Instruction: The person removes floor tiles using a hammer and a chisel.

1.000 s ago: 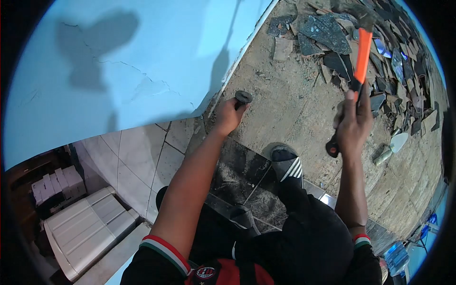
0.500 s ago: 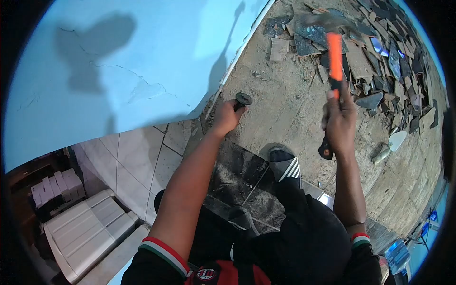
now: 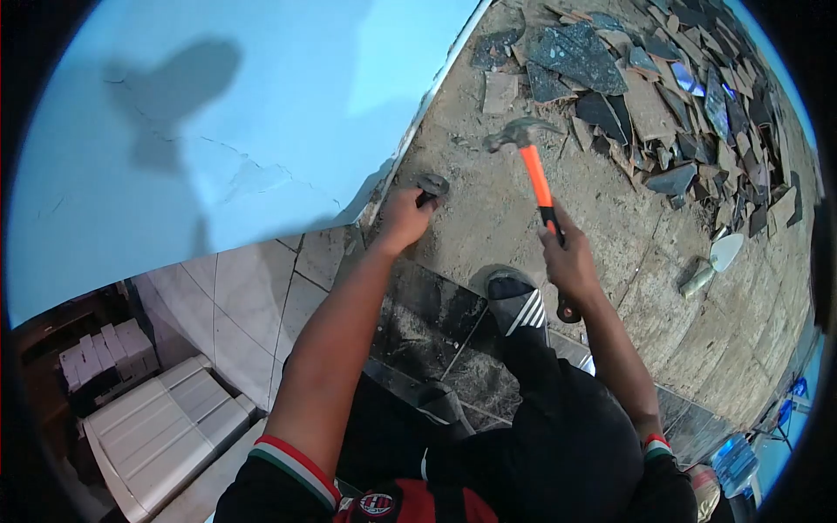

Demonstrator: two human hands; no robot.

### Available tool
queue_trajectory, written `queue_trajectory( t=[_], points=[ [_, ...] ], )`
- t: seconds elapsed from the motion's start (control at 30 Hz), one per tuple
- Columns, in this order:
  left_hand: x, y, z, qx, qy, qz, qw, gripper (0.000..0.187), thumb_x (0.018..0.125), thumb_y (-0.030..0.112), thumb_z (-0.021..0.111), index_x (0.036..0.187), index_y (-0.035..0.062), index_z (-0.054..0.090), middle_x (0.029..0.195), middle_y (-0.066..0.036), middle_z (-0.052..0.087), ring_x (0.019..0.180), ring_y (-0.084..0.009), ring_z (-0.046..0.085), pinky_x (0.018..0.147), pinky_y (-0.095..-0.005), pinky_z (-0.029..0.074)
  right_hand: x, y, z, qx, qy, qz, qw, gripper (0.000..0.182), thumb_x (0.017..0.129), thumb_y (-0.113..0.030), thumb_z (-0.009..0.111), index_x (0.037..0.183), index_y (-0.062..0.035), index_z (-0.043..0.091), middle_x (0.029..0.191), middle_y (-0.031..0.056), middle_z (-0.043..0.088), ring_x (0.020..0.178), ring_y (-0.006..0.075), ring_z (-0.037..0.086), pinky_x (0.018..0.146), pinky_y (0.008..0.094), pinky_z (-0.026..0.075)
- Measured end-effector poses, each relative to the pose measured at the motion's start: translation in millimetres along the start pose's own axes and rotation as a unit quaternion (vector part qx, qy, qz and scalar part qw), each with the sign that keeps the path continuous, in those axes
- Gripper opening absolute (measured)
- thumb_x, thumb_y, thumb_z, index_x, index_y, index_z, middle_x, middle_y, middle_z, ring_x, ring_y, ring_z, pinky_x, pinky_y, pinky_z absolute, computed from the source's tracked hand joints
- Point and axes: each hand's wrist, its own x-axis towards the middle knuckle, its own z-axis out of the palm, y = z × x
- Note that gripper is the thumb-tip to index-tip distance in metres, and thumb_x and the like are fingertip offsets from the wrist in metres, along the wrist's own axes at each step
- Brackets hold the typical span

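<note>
My left hand [image 3: 405, 218] is closed around a dark chisel [image 3: 433, 185] with a broad round guard on top, beside the foot of the blue wall. Its blade is hidden below the hand. My right hand [image 3: 572, 264] grips the black lower handle of a claw hammer [image 3: 539, 177] with an orange shaft. The steel head is raised to the right of the chisel, apart from it. Under both tools lies a rough, dusty floor [image 3: 488, 209] stripped of its tiles; dark tiles [image 3: 427, 309] remain in front of my feet.
Broken tile pieces [image 3: 671, 113] are heaped at the upper right. A trowel [image 3: 724, 253] lies on the bare floor at the right. The cracked blue wall [image 3: 288, 105] rises at the left, above pale tiles [image 3: 248, 296] and a white plastic lid [image 3: 166, 427].
The hammer has swung down and left from over the rubble toward the chisel. My left hand and the chisel have shifted slightly left.
</note>
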Motion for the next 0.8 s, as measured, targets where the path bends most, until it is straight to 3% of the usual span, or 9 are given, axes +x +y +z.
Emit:
queue_trajectory(
  t=[0.1, 0.17, 0.2, 0.4, 0.53, 0.6, 0.67, 0.73, 0.8],
  points=[
    [-9, 14, 11, 0.001, -0.003, -0.026, 1.0, 0.034, 0.091, 0.033, 0.075, 0.089, -0.0016, 0.071, 0.062, -0.014, 0.061, 0.055, -0.0273, 0.058, 0.057, -0.0425, 0.043, 2, -5, -9, 0.039, 0.026, 0.031, 0.998, 0.058, 0.099, -0.018, 0.059, 0.154, -0.0077, 0.042, 0.069, 0.0058, 0.055, 0.056, 0.015, 0.054, 0.055, 0.0336, 0.046],
    [-14, 18, 14, 0.007, -0.03, -0.047, 0.998, 0.031, 0.09, 0.032, 0.074, 0.097, 0.002, 0.074, 0.075, -0.018, 0.068, 0.068, -0.0333, 0.066, 0.063, -0.0455, 0.048, -1, -16, -16, 0.068, 0.03, 0.045, 0.996, 0.057, 0.102, -0.017, 0.056, 0.156, -0.0096, 0.039, 0.066, -0.0009, 0.049, 0.05, 0.0093, 0.048, 0.046, 0.0295, 0.042],
    [-15, 21, 14, 0.01, -0.042, -0.056, 0.998, 0.03, 0.09, 0.032, 0.074, 0.101, 0.0038, 0.075, 0.082, -0.02, 0.071, 0.074, -0.0362, 0.07, 0.066, -0.047, 0.051, -1, -17, -19, 0.078, 0.029, 0.04, 0.996, 0.058, 0.102, -0.017, 0.056, 0.156, -0.0094, 0.038, 0.065, -0.0013, 0.049, 0.05, 0.0089, 0.048, 0.046, 0.029, 0.041],
    [-16, 13, 13, -0.024, -0.025, -0.039, 0.999, 0.03, 0.089, 0.029, 0.076, 0.1, 0.0012, 0.073, 0.083, -0.02, 0.071, 0.076, -0.0362, 0.07, 0.068, -0.0458, 0.052, -8, -35, -42, 0.113, 0.053, -0.005, 0.992, 0.059, 0.103, -0.018, 0.057, 0.157, -0.0079, 0.035, 0.066, -0.0031, 0.047, 0.049, 0.0072, 0.046, 0.044, 0.0254, 0.04],
    [-16, 14, 16, -0.02, -0.022, -0.045, 0.999, 0.032, 0.089, 0.03, 0.076, 0.099, -0.0002, 0.072, 0.082, -0.019, 0.071, 0.075, -0.0347, 0.07, 0.069, -0.0454, 0.052, -18, -74, -54, 0.17, 0.151, -0.113, 0.967, 0.057, 0.104, -0.017, 0.057, 0.157, -0.0094, 0.037, 0.068, -0.0029, 0.048, 0.051, 0.0056, 0.046, 0.044, 0.0233, 0.039],
    [-17, 20, 14, 0.006, -0.032, -0.037, 0.999, 0.036, 0.09, 0.035, 0.075, 0.097, 0.0004, 0.072, 0.079, -0.018, 0.07, 0.071, -0.0311, 0.069, 0.067, -0.0448, 0.05, -16, -71, -48, 0.12, 0.177, -0.144, 0.966, 0.055, 0.103, -0.016, 0.057, 0.155, -0.0072, 0.04, 0.073, 0.0006, 0.056, 0.055, 0.0126, 0.052, 0.051, 0.0302, 0.046],
    [-19, 28, 13, 0.003, -0.029, -0.036, 0.999, 0.032, 0.089, 0.03, 0.076, 0.1, 0.0005, 0.072, 0.086, -0.019, 0.072, 0.079, -0.0346, 0.07, 0.071, -0.0457, 0.052, -6, -43, -24, 0.0, 0.212, -0.187, 0.959, 0.054, 0.103, -0.018, 0.057, 0.153, -0.0063, 0.042, 0.076, 0.0074, 0.064, 0.058, 0.0206, 0.059, 0.058, 0.0366, 0.05],
    [-22, 27, 18, -0.014, -0.019, -0.04, 0.999, 0.03, 0.088, 0.028, 0.076, 0.101, 0.0009, 0.072, 0.09, -0.02, 0.074, 0.083, -0.0364, 0.071, 0.073, -0.0461, 0.053, -9, -25, -13, -0.15, -0.01, -0.103, 0.983, 0.055, 0.1, -0.022, 0.058, 0.151, -0.0077, 0.044, 0.085, 0.0227, 0.069, 0.07, 0.0341, 0.066, 0.072, 0.0446, 0.052],
    [-22, 19, 26, -0.043, -0.004, -0.045, 0.998, 0.029, 0.088, 0.028, 0.076, 0.101, 0.0016, 0.072, 0.091, -0.019, 0.074, 0.084, -0.0365, 0.072, 0.073, -0.046, 0.053, -8, -19, 0, -0.141, -0.102, -0.12, 0.977, 0.053, 0.098, -0.024, 0.058, 0.149, -0.0106, 0.048, 0.089, 0.0315, 0.065, 0.077, 0.0402, 0.067, 0.077, 0.0468, 0.051]
  ],
)
